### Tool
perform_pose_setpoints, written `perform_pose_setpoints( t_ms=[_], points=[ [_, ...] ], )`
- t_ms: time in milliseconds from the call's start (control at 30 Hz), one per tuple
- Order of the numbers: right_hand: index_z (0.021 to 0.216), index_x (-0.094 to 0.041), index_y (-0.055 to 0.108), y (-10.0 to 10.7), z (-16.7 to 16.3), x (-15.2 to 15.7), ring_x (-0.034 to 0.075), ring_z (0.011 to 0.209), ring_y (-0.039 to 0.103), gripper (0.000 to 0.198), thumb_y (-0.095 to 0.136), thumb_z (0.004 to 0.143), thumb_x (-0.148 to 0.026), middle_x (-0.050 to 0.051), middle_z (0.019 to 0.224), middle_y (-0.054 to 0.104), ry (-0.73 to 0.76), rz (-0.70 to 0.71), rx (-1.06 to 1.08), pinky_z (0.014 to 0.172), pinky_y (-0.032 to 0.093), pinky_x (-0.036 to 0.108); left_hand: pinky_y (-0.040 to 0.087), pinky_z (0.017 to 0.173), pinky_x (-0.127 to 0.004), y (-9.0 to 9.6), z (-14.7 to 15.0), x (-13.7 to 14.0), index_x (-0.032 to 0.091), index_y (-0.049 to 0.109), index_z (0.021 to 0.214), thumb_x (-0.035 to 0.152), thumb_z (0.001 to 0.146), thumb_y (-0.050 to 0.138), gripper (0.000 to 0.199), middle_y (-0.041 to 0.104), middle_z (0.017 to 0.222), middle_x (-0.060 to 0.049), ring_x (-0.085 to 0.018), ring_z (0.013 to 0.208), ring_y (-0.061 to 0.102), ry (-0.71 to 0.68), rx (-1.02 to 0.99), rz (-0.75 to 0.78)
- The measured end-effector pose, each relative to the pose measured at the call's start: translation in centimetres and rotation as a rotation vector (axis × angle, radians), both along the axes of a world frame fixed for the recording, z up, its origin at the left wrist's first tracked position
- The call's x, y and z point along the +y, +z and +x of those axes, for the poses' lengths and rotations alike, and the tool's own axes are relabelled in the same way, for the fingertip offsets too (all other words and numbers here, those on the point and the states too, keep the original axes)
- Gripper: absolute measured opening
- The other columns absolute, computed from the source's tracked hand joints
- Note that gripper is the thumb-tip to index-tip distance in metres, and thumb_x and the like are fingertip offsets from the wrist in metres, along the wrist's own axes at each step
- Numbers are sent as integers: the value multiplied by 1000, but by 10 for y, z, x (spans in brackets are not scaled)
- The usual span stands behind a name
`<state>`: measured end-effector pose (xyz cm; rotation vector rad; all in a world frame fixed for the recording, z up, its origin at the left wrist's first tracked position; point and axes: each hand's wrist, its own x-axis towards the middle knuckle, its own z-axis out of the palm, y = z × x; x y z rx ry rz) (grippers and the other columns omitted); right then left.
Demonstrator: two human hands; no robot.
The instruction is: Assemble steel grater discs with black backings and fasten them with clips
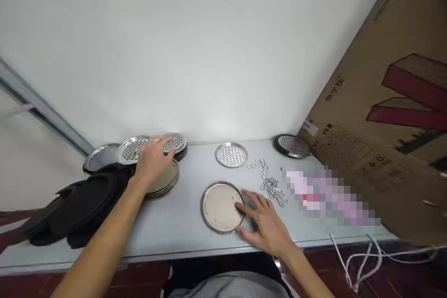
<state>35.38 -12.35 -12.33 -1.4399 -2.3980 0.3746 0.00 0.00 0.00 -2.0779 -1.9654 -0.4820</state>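
The right hand (264, 223) is spread, fingers at the right edge of a round plate (219, 208) lying flat on the desk (185, 240). The left hand (153, 157), thumb and fingers apart, is over stacked plates (168, 179), near holed discs (179, 142).

Bright, soft light; pale wall (216, 56) glows; right patch (324, 195) pixelated.

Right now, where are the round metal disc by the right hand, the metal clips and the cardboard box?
Round metal disc (220, 207), head view: flat face.
Metal clips (272, 188), head view: pile's middle.
Cardboard box (387, 144), head view: printed side.
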Motion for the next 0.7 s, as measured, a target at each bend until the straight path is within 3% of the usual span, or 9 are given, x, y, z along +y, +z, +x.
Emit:
perform_pose_setpoints(
  t_ms=[167,333,533,700],
  points=[
    [131,-33,65,-2,1,-5,40,140,37,54,70,83,-55,12,158,40,68,11,-2,110,36,58,49,100,-46,17,-21,47,17,65,129,36,93,50,44,66,129,-14,-34,120,61,94,3,-12],
    [129,-32,65,-2,0,-4,40,139,39,54,75,78,-47,11,157,42,71,38,-4,109,38,57,48,101,-48,23,-40,67,17,64,132,32,92,48,46,65,134,-15,-35,125,58,123,33,-68],
    [123,-28,68,0,-3,-6,38,135,43,47,74,79,-43,12,151,48,44,83,31,107,42,55,49,99,-42,0,-37,63,25,72,121,47,81,65,47,73,125,-8,-34,118,65,-14,105,-267],
    [126,-23,66,-5,-3,-8,37,131,47,51,73,79,-39,15,145,53,11,111,70,105,44,53,47,99,-44,-15,-30,58,22,71,120,44,83,63,44,72,125,-12,-36,117,64,-48,146,-264]
  ],
)
